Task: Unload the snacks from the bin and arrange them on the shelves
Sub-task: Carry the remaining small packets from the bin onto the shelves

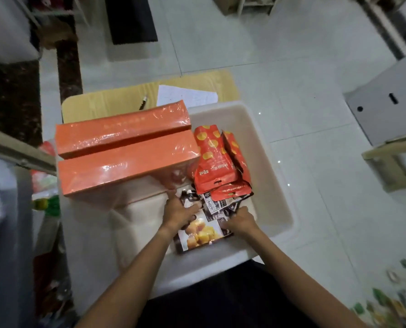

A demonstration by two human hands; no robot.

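A white plastic bin (275,162) sits below me on a small wooden table. Two long orange boxes (123,147) in shiny wrap lie across its left rim. Inside, red snack bags with yellow spots (211,157) lean at the middle. Flat black-and-white snack packs with a yellow food picture (204,230) lie on the bin's floor at the near side. My left hand (179,213) grips the left edge of these packs. At their right edge, my right hand (241,221) holds them with curled fingers.
A sheet of paper (187,97) and a pen (143,102) lie on the wooden table (102,102) behind the bin. A shelf edge (17,150) with coloured goods stands at the left. Grey cardboard (386,107) stands at the right. Small packets (386,304) are scattered at bottom right.
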